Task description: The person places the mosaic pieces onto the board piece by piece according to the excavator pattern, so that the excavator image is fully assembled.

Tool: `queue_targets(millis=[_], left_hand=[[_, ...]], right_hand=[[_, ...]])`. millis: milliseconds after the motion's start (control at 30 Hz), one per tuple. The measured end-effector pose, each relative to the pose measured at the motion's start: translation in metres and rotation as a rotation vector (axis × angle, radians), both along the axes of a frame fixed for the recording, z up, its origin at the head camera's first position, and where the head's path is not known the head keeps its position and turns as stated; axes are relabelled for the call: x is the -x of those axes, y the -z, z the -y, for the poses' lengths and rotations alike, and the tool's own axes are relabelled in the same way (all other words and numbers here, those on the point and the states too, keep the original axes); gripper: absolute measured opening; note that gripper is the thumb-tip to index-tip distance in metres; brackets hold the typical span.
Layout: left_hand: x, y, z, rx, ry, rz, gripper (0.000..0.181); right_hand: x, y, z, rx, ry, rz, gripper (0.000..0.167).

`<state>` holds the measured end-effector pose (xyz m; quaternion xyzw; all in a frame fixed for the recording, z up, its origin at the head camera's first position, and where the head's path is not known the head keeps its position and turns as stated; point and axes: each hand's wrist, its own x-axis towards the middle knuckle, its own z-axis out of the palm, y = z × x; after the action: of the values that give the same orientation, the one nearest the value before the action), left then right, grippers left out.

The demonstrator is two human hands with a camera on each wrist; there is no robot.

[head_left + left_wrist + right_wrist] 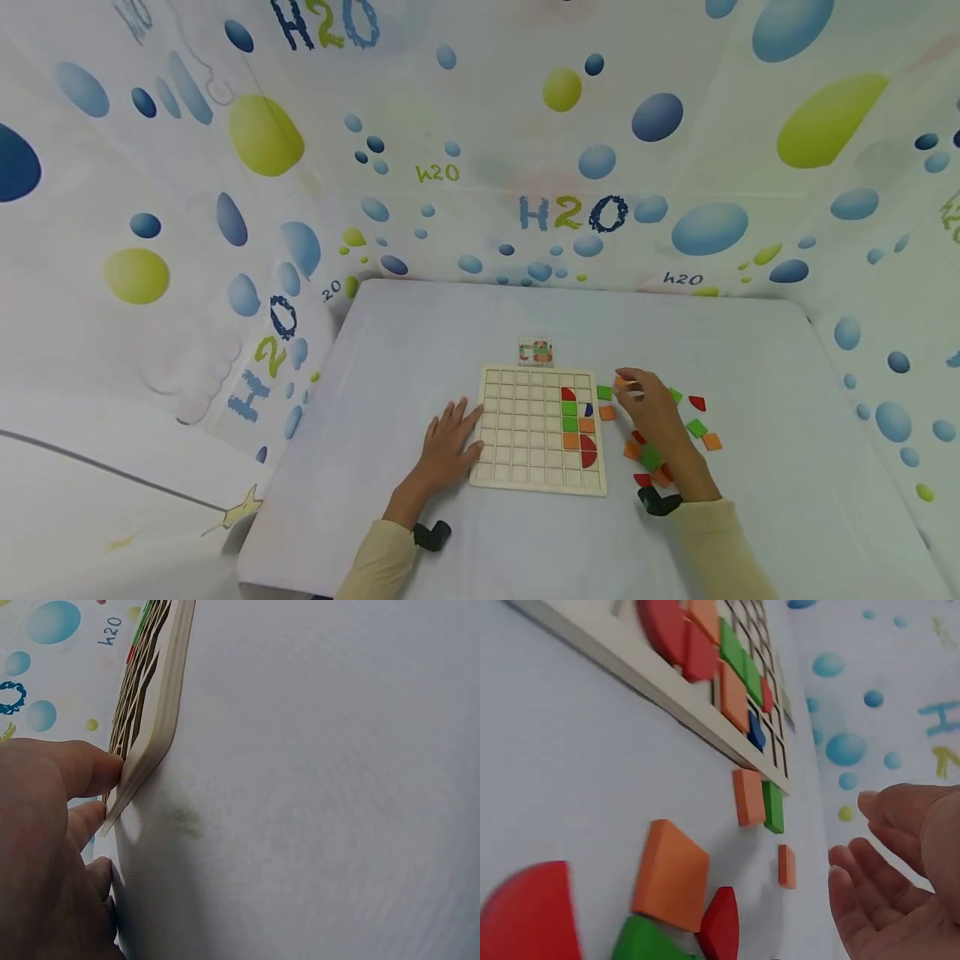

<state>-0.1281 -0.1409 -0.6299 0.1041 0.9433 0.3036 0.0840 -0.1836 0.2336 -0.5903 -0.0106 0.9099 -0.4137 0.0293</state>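
Observation:
A wooden grid board (517,433) lies on the table. On its right side sit two green squares (570,416), orange squares (587,425), a red quarter-round (567,393), a small blue piece (588,410) and red rounded pieces (588,452). My left hand (444,450) touches the board's left edge, its thumb (94,769) against the rim in the left wrist view. Right of the board, my right hand (651,414) is over the table beside an orange tile (619,382). In the right wrist view its thumb and fingers (862,885) are apart, with nothing between them.
Loose red, green and orange pieces lie around and under the right forearm, including a green tile (697,428) and an orange tile (712,442). A small patterned card (536,352) lies behind the board. A printed curtain (480,125) hangs beyond the table.

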Motion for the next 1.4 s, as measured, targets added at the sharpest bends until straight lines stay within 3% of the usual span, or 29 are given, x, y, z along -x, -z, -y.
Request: queue_targets(millis=[300, 733, 1067, 1400], left_hand=[[-0.002, -0.001, -0.001, 0.008, 0.007, 0.012, 0.063], [-0.003, -0.002, -0.001, -0.004, -0.002, -0.005, 0.062], [-0.003, -0.005, -0.003, -0.009, -0.005, -0.003, 0.062], [-0.005, -0.01, -0.004, -0.015, -0.011, -0.001, 0.062]], right_hand=[[0.02, 0.015, -0.015, 0.007, 0.113, 0.166, 0.057], [0.03, 0.031, -0.009, -0.022, 0.068, 0.12, 0.046], [0.031, 0.033, -0.003, -0.101, 0.083, 0.082, 0.037], [0.027, 0.029, 0.0, -0.148, 0.065, 0.102, 0.033]])
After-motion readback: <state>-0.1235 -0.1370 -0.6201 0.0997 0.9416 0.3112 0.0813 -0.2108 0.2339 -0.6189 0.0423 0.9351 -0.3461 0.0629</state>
